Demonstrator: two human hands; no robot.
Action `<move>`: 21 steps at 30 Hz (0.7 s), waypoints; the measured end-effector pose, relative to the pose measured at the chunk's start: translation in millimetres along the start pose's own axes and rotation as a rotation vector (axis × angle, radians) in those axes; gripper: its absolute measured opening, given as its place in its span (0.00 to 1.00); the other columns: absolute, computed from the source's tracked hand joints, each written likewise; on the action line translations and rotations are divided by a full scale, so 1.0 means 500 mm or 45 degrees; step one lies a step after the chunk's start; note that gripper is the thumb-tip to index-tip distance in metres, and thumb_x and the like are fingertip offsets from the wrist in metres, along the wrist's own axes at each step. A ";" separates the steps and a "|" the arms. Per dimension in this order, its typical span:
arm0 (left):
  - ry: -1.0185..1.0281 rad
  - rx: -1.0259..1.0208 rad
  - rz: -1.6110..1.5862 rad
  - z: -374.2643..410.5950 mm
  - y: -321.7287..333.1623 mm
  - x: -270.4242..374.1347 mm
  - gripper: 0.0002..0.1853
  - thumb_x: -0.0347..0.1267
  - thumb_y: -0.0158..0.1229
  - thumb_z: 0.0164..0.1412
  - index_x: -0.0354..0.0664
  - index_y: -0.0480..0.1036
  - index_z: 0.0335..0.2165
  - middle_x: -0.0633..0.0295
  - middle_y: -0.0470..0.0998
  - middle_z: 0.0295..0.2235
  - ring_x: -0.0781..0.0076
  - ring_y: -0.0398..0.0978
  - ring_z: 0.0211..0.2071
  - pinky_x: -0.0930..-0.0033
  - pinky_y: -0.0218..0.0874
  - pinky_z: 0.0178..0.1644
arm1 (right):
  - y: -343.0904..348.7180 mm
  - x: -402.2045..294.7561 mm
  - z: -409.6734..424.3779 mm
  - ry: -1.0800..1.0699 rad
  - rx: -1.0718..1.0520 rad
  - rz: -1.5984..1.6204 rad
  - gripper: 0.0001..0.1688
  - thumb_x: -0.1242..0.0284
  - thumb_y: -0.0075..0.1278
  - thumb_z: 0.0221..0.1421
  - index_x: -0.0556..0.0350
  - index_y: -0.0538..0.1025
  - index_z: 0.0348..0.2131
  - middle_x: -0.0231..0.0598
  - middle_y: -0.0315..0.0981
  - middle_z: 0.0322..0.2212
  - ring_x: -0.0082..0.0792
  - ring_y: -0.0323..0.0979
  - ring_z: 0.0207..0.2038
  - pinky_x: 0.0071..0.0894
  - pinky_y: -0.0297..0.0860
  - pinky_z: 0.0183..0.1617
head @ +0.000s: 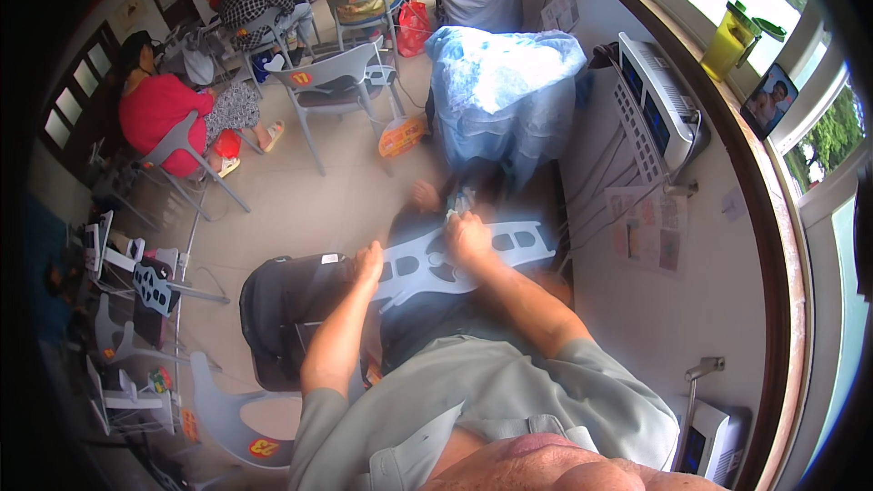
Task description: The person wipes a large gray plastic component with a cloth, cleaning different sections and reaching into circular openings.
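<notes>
A light grey plastic chair backrest (443, 262) with several cut-out slots lies across in front of me. My left hand (369, 262) is closed at its left end, beside a black padded bag (293, 300). Fingers bent, my right hand (468, 235) rests over the upper middle of the backrest. Just above those fingers is a small clear and bluish item (461, 201); its kind is blurred, and I cannot tell if the hand holds it. Past it, a light blue cloth cover (505, 82) drapes over something.
A grey chair (334, 85) stands ahead, with an orange bag (401, 136) near it. Several seated people are at the upper left. On the right wall hangs a white device (658, 95). The window sill holds a yellow-green bottle (728, 44) and a phone (769, 101).
</notes>
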State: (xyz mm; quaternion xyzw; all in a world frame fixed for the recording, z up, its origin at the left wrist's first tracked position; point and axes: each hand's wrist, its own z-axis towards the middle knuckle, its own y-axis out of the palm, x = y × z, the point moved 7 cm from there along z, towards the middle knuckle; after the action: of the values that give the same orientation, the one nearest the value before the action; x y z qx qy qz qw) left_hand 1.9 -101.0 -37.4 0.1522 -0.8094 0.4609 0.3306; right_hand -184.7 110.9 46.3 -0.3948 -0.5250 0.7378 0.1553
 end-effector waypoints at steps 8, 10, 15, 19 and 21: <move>0.029 -0.062 0.043 -0.017 -0.003 0.026 0.32 0.49 0.40 0.59 0.34 0.78 0.42 0.40 0.78 0.45 0.41 0.74 0.50 0.47 0.64 0.52 | -0.030 0.060 -0.012 0.115 0.090 -0.046 0.14 0.66 0.55 0.52 0.53 0.75 0.37 0.50 0.75 0.38 0.53 0.74 0.43 0.52 0.73 0.43; 0.022 -0.062 0.028 -0.012 -0.004 0.020 0.31 0.49 0.41 0.59 0.35 0.78 0.42 0.40 0.78 0.45 0.41 0.74 0.50 0.48 0.64 0.52 | -0.047 0.073 -0.012 0.130 0.115 -0.054 0.13 0.65 0.55 0.52 0.53 0.76 0.36 0.50 0.75 0.38 0.53 0.74 0.42 0.53 0.74 0.41; 0.053 -0.056 0.062 0.000 0.002 0.007 0.30 0.49 0.40 0.59 0.38 0.78 0.43 0.41 0.77 0.46 0.41 0.74 0.50 0.47 0.63 0.53 | -0.083 0.116 -0.029 0.247 0.049 -0.050 0.17 0.65 0.57 0.51 0.49 0.77 0.41 0.48 0.75 0.39 0.52 0.74 0.46 0.53 0.72 0.46; 0.068 -0.078 0.089 -0.005 0.000 0.013 0.30 0.49 0.40 0.59 0.38 0.77 0.44 0.41 0.77 0.47 0.41 0.73 0.51 0.46 0.62 0.54 | -0.103 0.138 -0.039 0.289 0.080 -0.058 0.17 0.67 0.58 0.49 0.51 0.77 0.40 0.48 0.75 0.39 0.52 0.73 0.46 0.53 0.72 0.45; 0.077 -0.099 0.089 -0.008 -0.003 0.016 0.30 0.48 0.40 0.59 0.37 0.77 0.44 0.41 0.77 0.47 0.41 0.73 0.51 0.46 0.62 0.54 | -0.113 0.162 -0.048 0.303 0.119 -0.065 0.17 0.67 0.59 0.48 0.51 0.77 0.39 0.49 0.75 0.38 0.52 0.74 0.45 0.53 0.73 0.44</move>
State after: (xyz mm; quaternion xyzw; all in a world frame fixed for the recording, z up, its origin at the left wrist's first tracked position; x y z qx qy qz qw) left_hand -1.6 -97.9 -29.6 0.0971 -0.8211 0.4448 0.3442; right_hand -229.2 201.1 59.9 -0.4584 -0.4777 0.7053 0.2534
